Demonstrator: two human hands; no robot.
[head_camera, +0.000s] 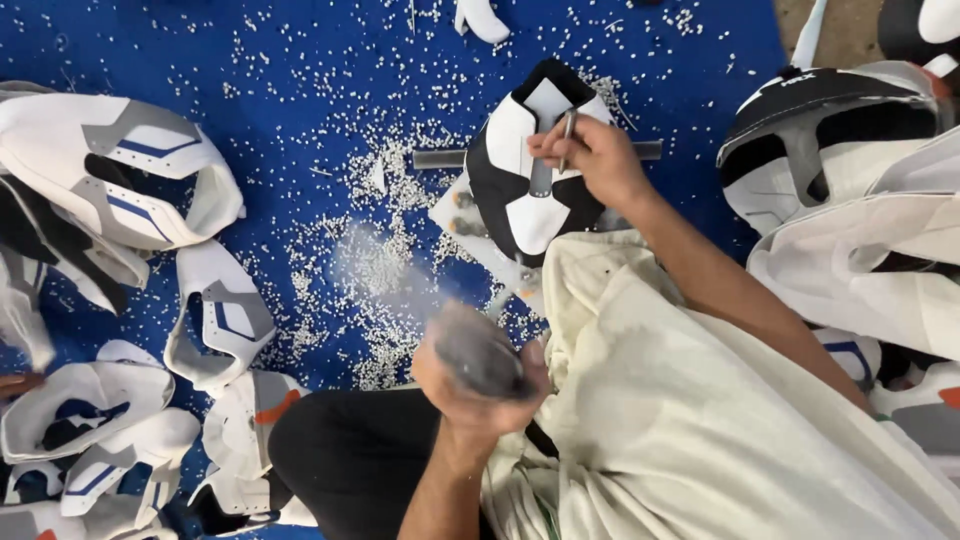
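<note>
A black and white shoe upper (520, 170) lies on a small white block (462, 222) over a grey metal bar (438, 158) on the blue floor. My right hand (600, 160) holds a thin metal punch (567, 135) upright against the upper's middle. Nearer me, my left hand (460, 395) grips a dark grey mallet-like tool (482, 355), blurred by motion, raised above the floor in front of my knee.
Small white punched bits (380, 270) are scattered over the blue floor. White and grey shoe uppers (120, 180) pile up on the left, black and white ones (830, 140) on the right. A cream cloth (680, 400) covers my lap beside my black trouser knee (350, 450).
</note>
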